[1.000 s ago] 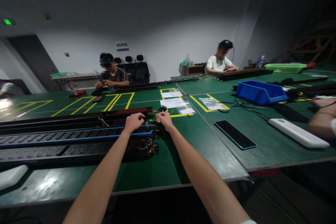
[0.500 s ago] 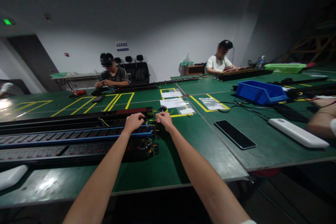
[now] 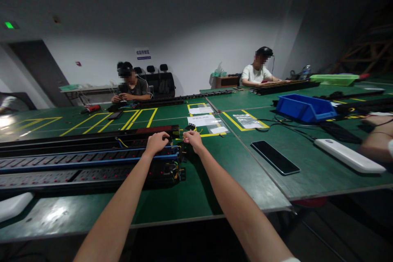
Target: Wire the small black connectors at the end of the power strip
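My left hand has its fingers curled over the right end of a long black power strip. My right hand is closed in a pinch just beyond that end, beside short yellow wires; what its fingertips hold is too small to make out. A black slotted end piece shows just behind the right hand. Nearer to me lie a blue-edged strip and another black strip with rows of red marks. Wires stick out at the near strip's open end.
To the right are a phone, a white power bank, cables and a blue bin. Paper sheets and a plastic bag lie beyond my hands. Two people sit across the green table; another person's arm rests at the right edge.
My two hands stay almost in place at the strip's end, with only a slight shift of the right fingers. Across the table, the left person's hands have moved a little.
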Motion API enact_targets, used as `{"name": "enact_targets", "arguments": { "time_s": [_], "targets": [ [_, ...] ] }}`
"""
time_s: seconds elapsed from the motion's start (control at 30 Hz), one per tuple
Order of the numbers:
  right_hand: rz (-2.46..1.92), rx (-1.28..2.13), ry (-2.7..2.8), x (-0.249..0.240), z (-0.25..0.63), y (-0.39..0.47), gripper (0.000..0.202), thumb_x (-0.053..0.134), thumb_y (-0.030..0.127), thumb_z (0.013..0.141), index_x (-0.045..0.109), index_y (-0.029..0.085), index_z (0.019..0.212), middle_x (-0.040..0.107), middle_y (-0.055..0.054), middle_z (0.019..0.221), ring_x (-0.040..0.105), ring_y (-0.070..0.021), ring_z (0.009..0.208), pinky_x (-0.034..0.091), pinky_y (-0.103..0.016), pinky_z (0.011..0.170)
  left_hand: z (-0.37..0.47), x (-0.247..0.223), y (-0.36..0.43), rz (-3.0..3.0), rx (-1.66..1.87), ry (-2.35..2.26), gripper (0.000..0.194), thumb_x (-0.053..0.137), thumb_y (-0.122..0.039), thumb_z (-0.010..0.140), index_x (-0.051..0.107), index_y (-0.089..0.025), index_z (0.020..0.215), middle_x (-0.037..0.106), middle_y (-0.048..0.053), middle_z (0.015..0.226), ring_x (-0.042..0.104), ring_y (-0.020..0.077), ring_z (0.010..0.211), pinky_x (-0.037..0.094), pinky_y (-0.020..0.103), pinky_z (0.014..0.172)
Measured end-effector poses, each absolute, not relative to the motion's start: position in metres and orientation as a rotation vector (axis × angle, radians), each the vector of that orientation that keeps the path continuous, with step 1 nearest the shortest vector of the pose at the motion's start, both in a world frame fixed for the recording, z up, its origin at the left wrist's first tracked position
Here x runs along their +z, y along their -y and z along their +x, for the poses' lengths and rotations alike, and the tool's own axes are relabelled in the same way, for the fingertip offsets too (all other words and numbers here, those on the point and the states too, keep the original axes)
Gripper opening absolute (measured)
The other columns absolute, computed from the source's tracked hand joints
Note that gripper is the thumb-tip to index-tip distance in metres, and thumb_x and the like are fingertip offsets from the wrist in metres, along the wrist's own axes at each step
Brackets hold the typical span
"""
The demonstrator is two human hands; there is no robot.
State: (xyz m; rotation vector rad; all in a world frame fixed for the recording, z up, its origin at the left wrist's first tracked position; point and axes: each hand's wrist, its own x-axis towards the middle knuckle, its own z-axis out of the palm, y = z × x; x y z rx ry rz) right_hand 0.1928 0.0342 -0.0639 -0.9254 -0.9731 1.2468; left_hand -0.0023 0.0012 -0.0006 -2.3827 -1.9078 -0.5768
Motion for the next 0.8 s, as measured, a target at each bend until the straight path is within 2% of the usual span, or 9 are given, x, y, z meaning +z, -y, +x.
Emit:
{"name": "enact_targets", "arguments": {
  "time_s": [0.13,0.37,0.6,0.8],
  "targets": [
    [-0.835,1.337,0.754,-0.061,0.198,-0.035,0.015,0.074,0.022,0.069,0.061,0.015,0.065,0.063,-0.002,0.06,0.056,-0.01,0.051,0.047,-0.022,0.05,-0.003,-0.001,-0.002,-2.38,-0.559,1.911,0.031,0.053,-0.03,0.082,0.073,-0.031,0.105,0.076,-0.003,0.111,0.066,0.0225,0.108,0.047,0.033,0.096],
    [-0.778,1.332,0.663,-0.058,0.199,-0.036,0.024,0.081,0.029,0.064,0.062,0.015,0.068,0.064,-0.003,0.061,0.054,-0.0089,0.048,0.041,-0.019,0.041,-0.004,0.001,-0.001,-2.381,-0.544,1.908,0.031,0.052,-0.03,0.082,0.073,-0.031,0.104,0.076,-0.003,0.11,0.067,0.0226,0.107,0.048,0.033,0.094],
    [-0.784,1.317,0.669,-0.054,0.195,-0.035,0.028,0.083,0.031,0.059,0.062,0.015,0.068,0.052,0.004,0.048,0.049,-0.0075,0.043,0.033,-0.016,0.037,-0.005,0.002,-0.003,-2.388,-0.567,1.908,0.033,0.051,-0.03,0.08,0.074,-0.028,0.104,0.076,0.0,0.11,0.067,0.0264,0.107,0.048,0.037,0.094],
    [-0.776,1.284,0.771,-0.053,0.191,-0.032,0.025,0.079,0.033,0.061,0.061,0.015,0.066,0.057,0.002,0.053,0.056,-0.01,0.048,0.041,-0.018,0.042,-0.006,0.002,-0.001,-2.391,-0.636,1.898,0.033,0.05,-0.031,0.081,0.073,-0.028,0.105,0.076,0.001,0.11,0.067,0.0273,0.108,0.048,0.038,0.094]
  ]
}}
